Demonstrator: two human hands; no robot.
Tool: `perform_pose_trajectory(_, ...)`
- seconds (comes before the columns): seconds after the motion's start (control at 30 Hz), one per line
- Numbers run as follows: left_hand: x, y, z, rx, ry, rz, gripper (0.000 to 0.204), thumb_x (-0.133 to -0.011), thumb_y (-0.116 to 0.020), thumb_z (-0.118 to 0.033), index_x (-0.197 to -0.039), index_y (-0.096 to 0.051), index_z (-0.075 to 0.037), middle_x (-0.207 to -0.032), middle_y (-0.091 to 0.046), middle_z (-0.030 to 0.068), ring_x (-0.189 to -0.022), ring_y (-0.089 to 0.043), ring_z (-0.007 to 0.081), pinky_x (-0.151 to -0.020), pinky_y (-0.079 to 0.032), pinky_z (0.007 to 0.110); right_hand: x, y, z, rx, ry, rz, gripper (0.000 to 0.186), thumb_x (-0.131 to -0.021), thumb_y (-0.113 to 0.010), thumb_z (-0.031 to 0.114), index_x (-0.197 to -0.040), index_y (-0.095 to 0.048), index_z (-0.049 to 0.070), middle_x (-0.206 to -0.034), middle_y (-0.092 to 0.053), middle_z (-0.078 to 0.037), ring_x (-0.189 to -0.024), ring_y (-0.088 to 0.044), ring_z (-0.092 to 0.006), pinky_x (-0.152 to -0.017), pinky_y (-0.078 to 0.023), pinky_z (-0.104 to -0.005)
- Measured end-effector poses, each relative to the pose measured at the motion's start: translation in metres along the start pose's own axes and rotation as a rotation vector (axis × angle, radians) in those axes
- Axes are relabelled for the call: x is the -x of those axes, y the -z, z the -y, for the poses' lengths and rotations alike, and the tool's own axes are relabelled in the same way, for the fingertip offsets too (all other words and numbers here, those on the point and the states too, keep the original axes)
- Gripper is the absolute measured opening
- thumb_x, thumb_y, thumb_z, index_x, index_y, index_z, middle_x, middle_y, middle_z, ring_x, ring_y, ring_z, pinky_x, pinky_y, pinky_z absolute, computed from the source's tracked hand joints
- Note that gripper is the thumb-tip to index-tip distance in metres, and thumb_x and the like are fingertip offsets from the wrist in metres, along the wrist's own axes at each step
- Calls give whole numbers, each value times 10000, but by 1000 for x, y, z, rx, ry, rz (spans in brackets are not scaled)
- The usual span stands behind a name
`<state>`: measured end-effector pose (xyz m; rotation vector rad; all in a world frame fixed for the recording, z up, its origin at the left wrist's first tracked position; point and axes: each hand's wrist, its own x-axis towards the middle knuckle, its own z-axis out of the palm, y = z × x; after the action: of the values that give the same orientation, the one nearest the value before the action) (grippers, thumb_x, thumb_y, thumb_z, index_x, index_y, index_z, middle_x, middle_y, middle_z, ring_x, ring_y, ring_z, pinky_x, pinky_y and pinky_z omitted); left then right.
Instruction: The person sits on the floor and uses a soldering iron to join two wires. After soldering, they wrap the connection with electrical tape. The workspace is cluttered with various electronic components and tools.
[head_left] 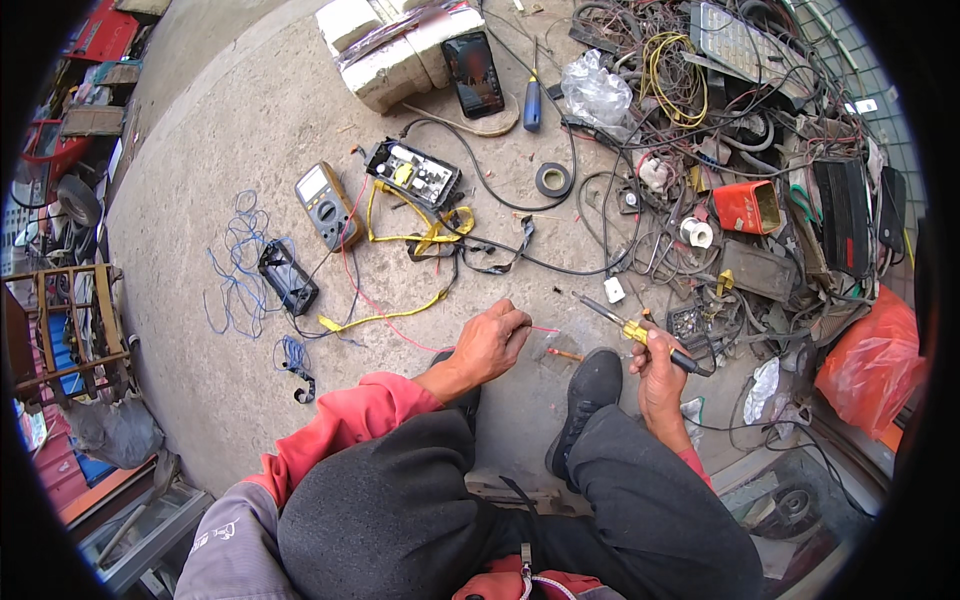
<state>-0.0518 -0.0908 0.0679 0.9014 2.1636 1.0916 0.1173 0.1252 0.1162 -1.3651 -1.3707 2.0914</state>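
My left hand (490,345) is closed, thumb and fingers pinching a thin red wire (545,329) whose end sticks out to the right. The wire trails back toward the yellow multimeter (328,207). In my right hand (660,375) is a soldering iron (634,330) with a yellow and black handle, its metal shaft pointing up and left, apart from the wire. Beyond my left hand, a circuit board (415,178) sits in a black housing beside a yellow-wrapped cable (395,312). A matching black shell (288,277) lies near tangled blue wire (240,275).
A black tape roll (553,180), a blue-handled screwdriver (533,106) and a phone (472,75) leaning on a foam block (395,68) are farther out. Heaped cables and scrap fill the right, with a red container (735,208) and an orange bag (872,365). My shoes (592,390) stand close by.
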Motion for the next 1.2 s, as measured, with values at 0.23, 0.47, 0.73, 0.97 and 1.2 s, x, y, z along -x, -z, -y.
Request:
perform_pose_trajectory(0.23, -1, -2, 1, -21, 5, -18, 66, -857, -673, -78, -910, -693, -46, -831, -605, 140, -769, -622, 343, -681, -497, 413, -2, -5, 2, 95, 23, 17, 345, -938, -637, 188, -1133, -649, -96, -748, -631, -94, -588, -542, -84, -527, -482, -235)
perform_pose_trajectory(0.47, -1, -4, 2, -42, 10, -24, 63, -857, -672, -82, -895, -696, -38, -814, -603, 147, -758, -617, 342, -669, -489, 413, -9, -4, -11, 229, 136, 97, 307, -941, -651, 152, -1131, -661, -89, -745, -662, -80, -562, -553, -71, -522, -466, -214)
perform_pose_trajectory(0.73, 1, -4, 1, -50, 36, -11, 66, -857, -670, -86, -890, -698, -37, -805, -602, 146, -756, -617, 339, -665, -489, 413, -18, -12, -21, 393, 166, 162, 298, -924, -684, 162, -1135, -684, -47, -808, -689, -68, -613, -596, -76, -546, -486, -213)
perform_pose_trajectory(0.97, 1, -5, 2, -53, 16, -19, 66, -854, -670, -86, -887, -698, -37, -803, -606, 145, -750, -618, 337, -659, -489, 412, -19, -18, -24, 418, 199, 173, 291, -917, -689, 150, -1135, -686, -43, -858, -706, -72, -629, -601, -68, -553, -497, -218)
perform_pose_trajectory(1.2, 0, -6, 3, -50, 25, -29, 58, -849, -675, -81, -880, -701, -40, -806, -614, 142, -747, -623, 336, -659, -495, 409, -24, -19, -25, 448, 158, 168, 290, -901, -696, 133, -1131, -691, -43, -868, -711, -80, -611, -598, -73, -555, -500, -220)
